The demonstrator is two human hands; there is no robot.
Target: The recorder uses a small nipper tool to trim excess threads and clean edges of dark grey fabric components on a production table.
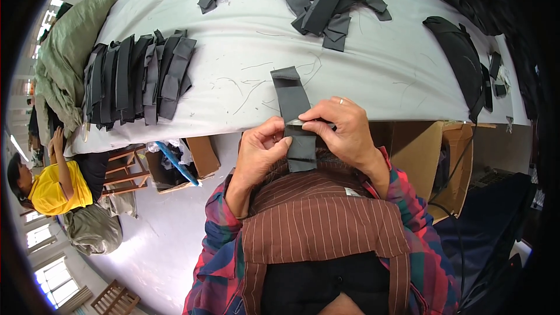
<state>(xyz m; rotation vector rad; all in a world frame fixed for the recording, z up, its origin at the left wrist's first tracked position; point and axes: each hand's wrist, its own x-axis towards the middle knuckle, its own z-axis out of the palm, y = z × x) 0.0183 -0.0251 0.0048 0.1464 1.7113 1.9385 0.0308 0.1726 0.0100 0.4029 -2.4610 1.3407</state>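
A dark grey fabric strip hangs over the front edge of the white-covered table, its far end flat on the cloth and its near end in front of my apron. My left hand is closed on the strip's left edge with thumb and fingers. From the other side my right hand pinches it between thumb and forefinger, and a ring shows on one finger. A small pale sliver lies across the strip at my right fingertips; I cannot make out what it is.
Rows of dark strips lie at the left of the white table. A heap of similar strips sits at the back. A black curved fabric piece lies at right. Beneath are cardboard boxes. Another person works at far left.
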